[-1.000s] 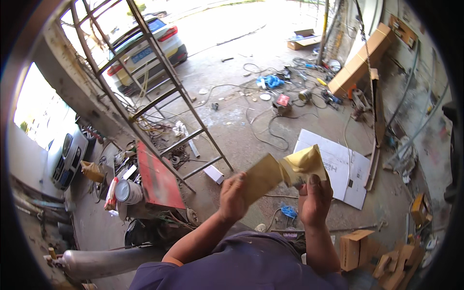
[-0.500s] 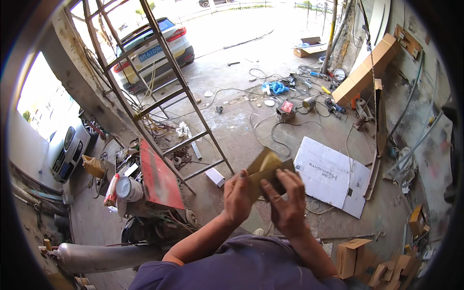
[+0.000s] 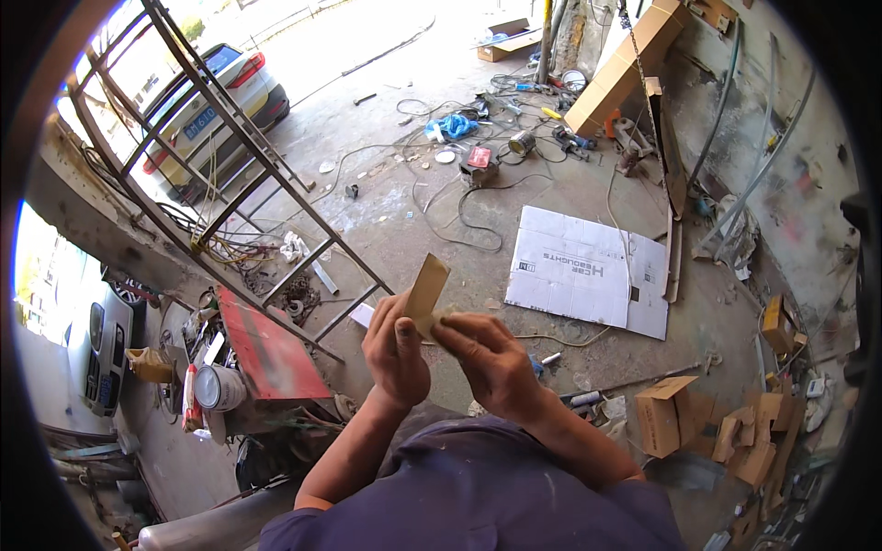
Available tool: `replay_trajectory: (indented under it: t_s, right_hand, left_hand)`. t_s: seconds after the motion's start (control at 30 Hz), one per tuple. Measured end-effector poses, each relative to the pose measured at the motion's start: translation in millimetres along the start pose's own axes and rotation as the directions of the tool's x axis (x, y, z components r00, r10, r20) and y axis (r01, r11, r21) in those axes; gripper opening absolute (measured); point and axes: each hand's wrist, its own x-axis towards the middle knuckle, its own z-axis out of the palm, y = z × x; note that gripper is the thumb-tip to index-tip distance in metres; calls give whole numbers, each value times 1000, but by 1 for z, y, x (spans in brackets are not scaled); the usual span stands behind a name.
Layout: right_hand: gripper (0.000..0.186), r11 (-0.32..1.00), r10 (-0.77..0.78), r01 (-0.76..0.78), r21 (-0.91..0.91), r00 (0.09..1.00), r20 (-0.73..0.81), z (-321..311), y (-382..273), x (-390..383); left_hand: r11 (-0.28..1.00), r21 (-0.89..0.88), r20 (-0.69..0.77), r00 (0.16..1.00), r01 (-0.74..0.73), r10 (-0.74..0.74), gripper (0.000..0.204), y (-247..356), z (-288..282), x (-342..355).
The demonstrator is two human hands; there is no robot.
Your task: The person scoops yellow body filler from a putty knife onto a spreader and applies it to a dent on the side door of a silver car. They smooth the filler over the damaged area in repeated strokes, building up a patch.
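Observation:
A piece of tan, stiff-looking paper [image 3: 427,285], folded into a narrow strip, stands up between my hands in front of my chest. My left hand [image 3: 395,358] grips it from the left, with the thumb upright against it. The fingers of my right hand [image 3: 491,363] are bent and pinch the paper's lower right part, partly hiding it.
A metal ladder [image 3: 312,253] leans at left, beside a red panel [image 3: 271,354] and a white bucket [image 3: 220,390]. Flat white cardboard [image 3: 565,294] lies ahead, tools and hoses [image 3: 478,239] beyond. Cardboard boxes [image 3: 661,422] lie lower right. Two cars [image 3: 257,83] show through the openings.
The paper has been folded from a wide sheet into a narrow upright strip. Both my hands have shifted left and now sit close together; the view of the surroundings has shifted too.

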Motion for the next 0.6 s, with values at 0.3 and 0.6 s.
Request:
replay_trajectory:
  t_s: [0.3, 0.6]
  right_hand:
    - [40, 853, 399, -250, 458, 879, -263, -33, 9, 14]
    - [49, 987, -48, 40, -157, 998, -49, -34, 22, 18]
  left_hand:
    - [383, -808, 142, 780, 447, -609, 43, -3, -4, -15]
    - [226, -824, 243, 685, 519, -687, 39, 3, -17, -3]
